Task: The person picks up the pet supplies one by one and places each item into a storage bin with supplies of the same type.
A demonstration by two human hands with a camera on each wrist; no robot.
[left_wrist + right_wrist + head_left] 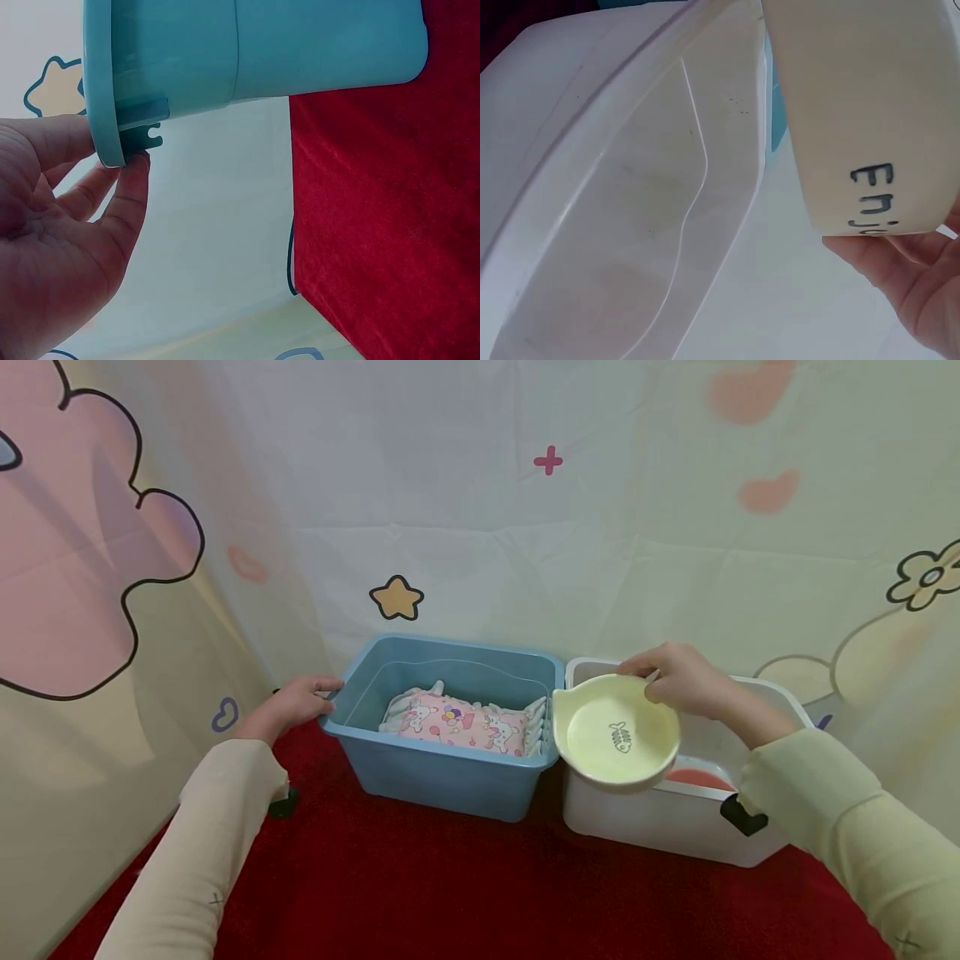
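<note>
My right hand point(678, 677) grips the far rim of a pale yellow bowl point(592, 739) with a fish skeleton drawn inside. The bowl is tilted toward the camera over the left part of a white bin point(637, 827), its spout-like point right by the blue bin's edge. Black lettering shows on the bowl's outer wall point(874, 127) in the right wrist view. At the left end of the blue bin point(442, 777), my left hand point(296, 700) pinches the rim, fingers under the lip in the left wrist view. Inside lies a pink, rabbit-printed cushion-like cloth point(465, 724) with white ruffles.
The two bins stand side by side on a red cloth point(420, 885), close against a printed curtain point(480, 568). A reddish item point(699, 778) lies inside the white bin, partly hidden by the bowl and its front wall.
</note>
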